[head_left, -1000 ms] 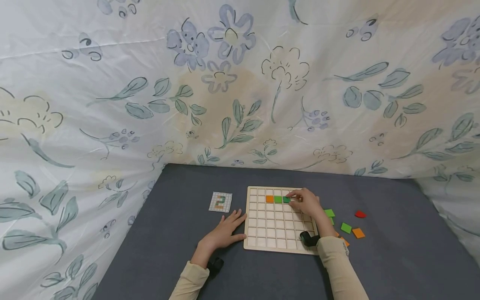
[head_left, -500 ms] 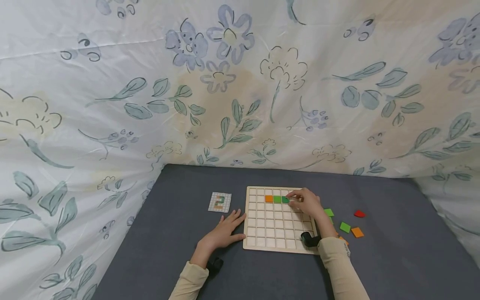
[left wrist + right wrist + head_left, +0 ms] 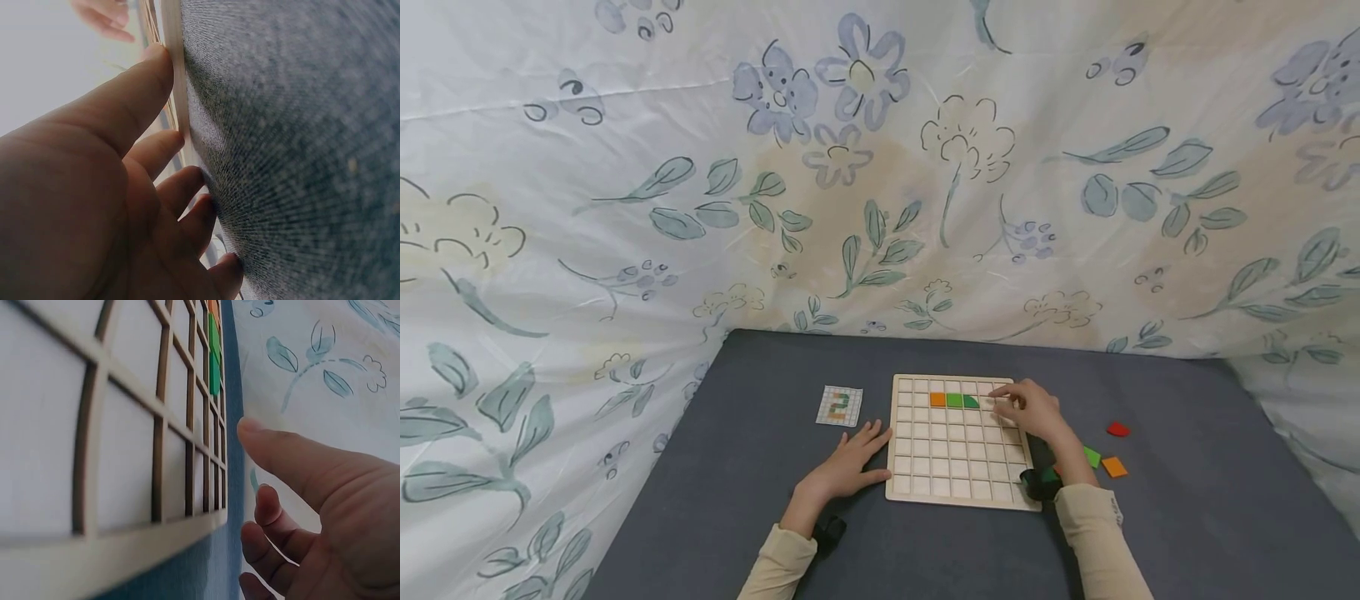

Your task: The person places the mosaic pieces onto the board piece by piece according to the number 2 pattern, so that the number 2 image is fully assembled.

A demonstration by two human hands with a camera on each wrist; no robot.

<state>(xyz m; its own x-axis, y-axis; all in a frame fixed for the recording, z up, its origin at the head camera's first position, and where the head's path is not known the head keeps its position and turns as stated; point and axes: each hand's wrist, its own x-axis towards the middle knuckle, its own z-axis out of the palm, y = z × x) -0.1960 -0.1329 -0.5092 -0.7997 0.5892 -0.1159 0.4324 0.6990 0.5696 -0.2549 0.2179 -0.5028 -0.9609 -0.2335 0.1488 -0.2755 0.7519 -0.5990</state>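
A wooden grid board (image 3: 957, 448) lies on the table. In its second row sit an orange square tile (image 3: 937, 400), a light green square tile (image 3: 954, 401) and a dark green tile with one rounded side (image 3: 971, 402). My left hand (image 3: 844, 463) touches the board's left edge with its thumb and fingers spread; the left wrist view shows the thumb (image 3: 134, 94) against that edge. Just right of the dark green tile, my right hand (image 3: 1032, 412) hovers over the board's upper right part. In the right wrist view its fingers are apart and loosely bent, holding nothing.
Right of the board lie a red piece (image 3: 1117, 429), an orange tile (image 3: 1114, 467) and a light green tile (image 3: 1092, 457), partly behind the right arm. A small pattern card (image 3: 839, 406) lies left of the board. A floral cloth (image 3: 880, 167) hangs behind the dark table.
My right hand has let go of the dark green tile and moved right, so the tile's rounded side now shows. The left hand has stayed at the board's edge.
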